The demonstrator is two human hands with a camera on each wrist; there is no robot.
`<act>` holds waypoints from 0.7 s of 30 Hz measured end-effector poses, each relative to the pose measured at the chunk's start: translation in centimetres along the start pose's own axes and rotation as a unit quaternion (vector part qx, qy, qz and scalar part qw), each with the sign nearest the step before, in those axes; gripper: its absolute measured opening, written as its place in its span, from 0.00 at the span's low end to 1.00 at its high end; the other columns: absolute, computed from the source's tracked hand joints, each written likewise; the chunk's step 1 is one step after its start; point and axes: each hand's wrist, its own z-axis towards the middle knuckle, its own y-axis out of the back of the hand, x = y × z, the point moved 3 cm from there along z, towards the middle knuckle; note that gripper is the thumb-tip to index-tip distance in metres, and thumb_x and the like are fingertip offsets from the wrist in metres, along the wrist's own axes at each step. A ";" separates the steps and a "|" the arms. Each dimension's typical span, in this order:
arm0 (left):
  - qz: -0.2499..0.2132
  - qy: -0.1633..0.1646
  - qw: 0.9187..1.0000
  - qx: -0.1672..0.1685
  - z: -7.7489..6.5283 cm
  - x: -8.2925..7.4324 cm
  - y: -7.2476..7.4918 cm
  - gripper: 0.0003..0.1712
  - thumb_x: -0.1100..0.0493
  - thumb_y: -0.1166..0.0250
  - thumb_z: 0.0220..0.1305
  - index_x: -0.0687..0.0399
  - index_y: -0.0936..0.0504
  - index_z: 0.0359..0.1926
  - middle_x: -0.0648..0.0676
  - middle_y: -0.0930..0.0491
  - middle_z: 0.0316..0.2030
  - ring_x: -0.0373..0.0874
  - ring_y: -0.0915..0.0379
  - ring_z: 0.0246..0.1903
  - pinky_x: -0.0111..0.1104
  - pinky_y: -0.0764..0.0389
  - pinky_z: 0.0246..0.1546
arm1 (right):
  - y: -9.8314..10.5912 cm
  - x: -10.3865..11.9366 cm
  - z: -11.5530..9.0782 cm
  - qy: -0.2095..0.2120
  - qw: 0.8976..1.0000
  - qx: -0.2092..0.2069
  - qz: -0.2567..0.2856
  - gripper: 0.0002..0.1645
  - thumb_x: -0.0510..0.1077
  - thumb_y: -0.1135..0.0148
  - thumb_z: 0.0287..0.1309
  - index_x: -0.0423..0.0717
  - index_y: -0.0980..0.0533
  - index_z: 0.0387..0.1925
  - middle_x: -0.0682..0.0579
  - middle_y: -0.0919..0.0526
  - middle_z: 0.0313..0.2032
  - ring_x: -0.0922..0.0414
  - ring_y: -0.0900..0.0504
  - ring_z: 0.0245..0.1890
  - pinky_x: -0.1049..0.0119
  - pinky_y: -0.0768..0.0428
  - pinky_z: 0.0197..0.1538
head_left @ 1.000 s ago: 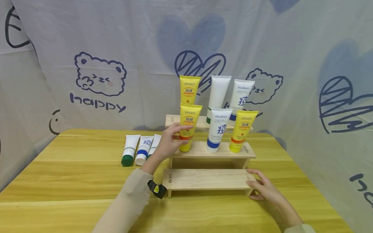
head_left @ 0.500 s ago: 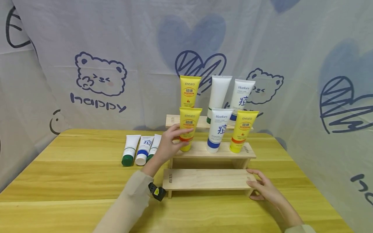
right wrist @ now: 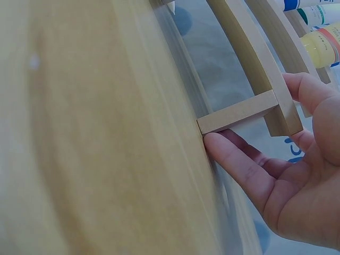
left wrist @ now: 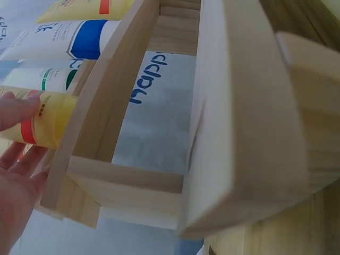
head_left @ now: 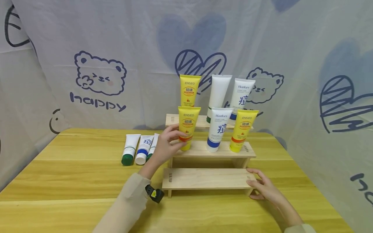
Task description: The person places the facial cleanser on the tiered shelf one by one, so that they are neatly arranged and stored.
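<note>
Tube marked ENSEO stands at the middle step's left end, pinched by the left hand.
The right hand grips the lower wooden step at its right end; white Hankey tube and second ENSEO tube stand alongside, three upright tubes behind, three lying tubes leftward on the table.

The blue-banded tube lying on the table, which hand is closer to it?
Left. The left hand is right of the lying blue-banded tube, holding a yellow tube; the right hand is much farther right, at the bottom shelf's right end.
</note>
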 end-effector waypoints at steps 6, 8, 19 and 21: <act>0.008 0.001 1.000 -0.027 -0.4 0.0 0.8 0.08 0.80 0.40 0.48 0.76 0.23 0.32 0.70 0.28 0.45 0.60 0.31 0.45 0.49 0.24 0.38 | 0.0 0.1 -0.1 0.003 1.000 -0.002 -0.001 0.24 0.43 0.48 0.61 0.52 0.41 0.57 0.37 0.33 0.45 0.52 0.24 0.37 0.54 0.22 0.36; 0.015 0.005 0.999 -0.035 -0.6 0.0 1.0 0.08 0.80 0.41 0.49 0.76 0.23 0.34 0.69 0.27 0.43 0.59 0.29 0.44 0.46 0.23 0.37 | 0.0 0.0 -0.1 0.004 1.000 -0.003 -0.001 0.23 0.43 0.48 0.61 0.53 0.40 0.57 0.37 0.33 0.44 0.52 0.24 0.37 0.54 0.22 0.36; 0.084 -0.002 0.994 -0.073 -1.5 -0.2 3.2 0.06 0.78 0.41 0.51 0.74 0.21 0.33 0.67 0.22 0.32 0.58 0.26 0.32 0.38 0.22 0.30 | 0.0 -0.1 0.1 -0.003 1.000 0.003 0.005 0.27 0.43 0.48 0.61 0.48 0.44 0.59 0.39 0.33 0.44 0.51 0.24 0.36 0.54 0.22 0.36; 0.102 0.010 0.992 -0.076 -1.7 0.0 3.7 0.05 0.76 0.41 0.52 0.73 0.21 0.33 0.66 0.21 0.31 0.55 0.25 0.31 0.31 0.23 0.28 | 0.1 -0.1 0.0 -0.004 1.000 0.002 0.005 0.27 0.43 0.48 0.61 0.47 0.45 0.59 0.39 0.33 0.44 0.51 0.24 0.36 0.54 0.22 0.36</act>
